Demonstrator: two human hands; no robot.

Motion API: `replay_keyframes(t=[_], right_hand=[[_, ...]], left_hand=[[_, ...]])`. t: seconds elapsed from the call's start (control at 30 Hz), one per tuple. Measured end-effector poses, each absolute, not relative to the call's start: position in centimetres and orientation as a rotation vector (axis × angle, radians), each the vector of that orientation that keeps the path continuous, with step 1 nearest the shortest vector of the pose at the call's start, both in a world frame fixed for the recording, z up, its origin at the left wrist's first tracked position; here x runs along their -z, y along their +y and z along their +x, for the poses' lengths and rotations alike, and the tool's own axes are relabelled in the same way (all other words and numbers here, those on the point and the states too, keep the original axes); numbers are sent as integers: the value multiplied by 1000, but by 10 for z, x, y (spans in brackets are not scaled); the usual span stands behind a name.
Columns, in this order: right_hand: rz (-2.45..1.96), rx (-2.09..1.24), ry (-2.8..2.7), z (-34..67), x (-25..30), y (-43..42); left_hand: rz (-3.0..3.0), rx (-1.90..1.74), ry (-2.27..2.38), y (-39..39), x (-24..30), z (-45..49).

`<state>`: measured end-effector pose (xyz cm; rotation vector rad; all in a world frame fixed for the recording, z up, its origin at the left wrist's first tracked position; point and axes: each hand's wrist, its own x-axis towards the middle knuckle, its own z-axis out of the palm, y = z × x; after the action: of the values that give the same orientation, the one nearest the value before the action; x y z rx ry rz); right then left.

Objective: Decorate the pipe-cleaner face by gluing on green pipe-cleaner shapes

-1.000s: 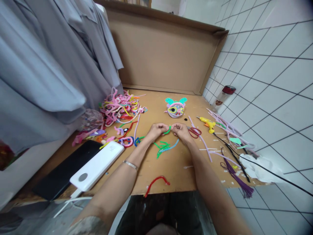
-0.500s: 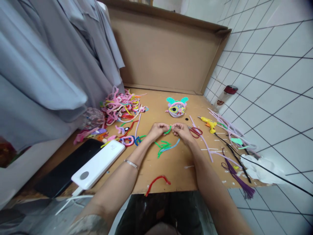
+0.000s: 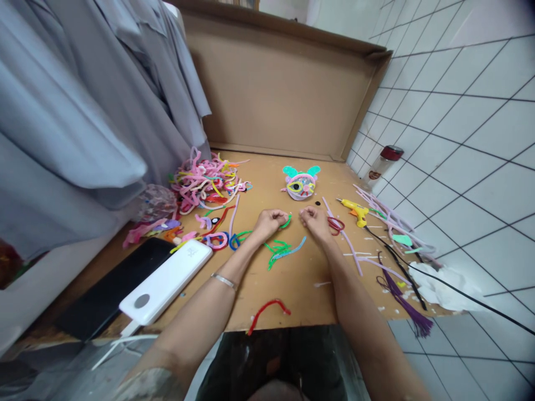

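Note:
My left hand point(image 3: 272, 221) pinches a short, curved green pipe cleaner point(image 3: 286, 223) over the middle of the table. A small gap to its right, my right hand point(image 3: 313, 221) has its fingertips pressed together; whatever they hold, if anything, is too small to make out. Below the hands lie several green pipe cleaner pieces point(image 3: 279, 248) and a light blue one point(image 3: 297, 249). Red-handled scissors point(image 3: 336, 225) rest beside my right hand, partly hidden by it. Beyond both hands stands a round animal-face craft point(image 3: 300, 185) with green ears and a yellow-rimmed eye.
A heap of pipe cleaners point(image 3: 204, 178) lies back left, near a white power bank point(image 3: 167, 283). To the right are a yellow glue gun point(image 3: 355, 211), lilac stems point(image 3: 395, 220), a purple tassel point(image 3: 405, 309) and a jar point(image 3: 382, 167). A red pipe cleaner point(image 3: 267, 309) lies at the front edge.
My hands have come apart: the right hand has moved a little to the right, off the green pipe cleaner. My left hand still holds it.

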<state>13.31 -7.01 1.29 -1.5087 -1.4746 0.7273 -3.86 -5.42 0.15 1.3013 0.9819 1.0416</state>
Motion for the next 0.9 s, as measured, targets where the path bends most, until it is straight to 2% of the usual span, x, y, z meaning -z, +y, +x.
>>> replay_keyframes(t=[0.13,0.2,0.27,0.6,0.73,0.9], right_hand=[[-2061,40,-1564,156,-20,-86],[-2251,233,-1661,165,-21,-96],[-2353,290,-1748,170,-20,-104],[-2348,292,-1854,164,-24,-101],[-2000,56,-1627,162,-24,-92],[-1427,-474,-1365,133,-12,-63]], left_hand=[[1311,-1093,1031,-53,0,-38],[1298,-1127,1033,-53,0,-37],[1271,-1147,1026,-54,0,-37],[1181,-1225,1025,-49,3,-41],[1181,-1244,1027,-45,7,-39],[1181,-1250,1010,-42,12,-37]])
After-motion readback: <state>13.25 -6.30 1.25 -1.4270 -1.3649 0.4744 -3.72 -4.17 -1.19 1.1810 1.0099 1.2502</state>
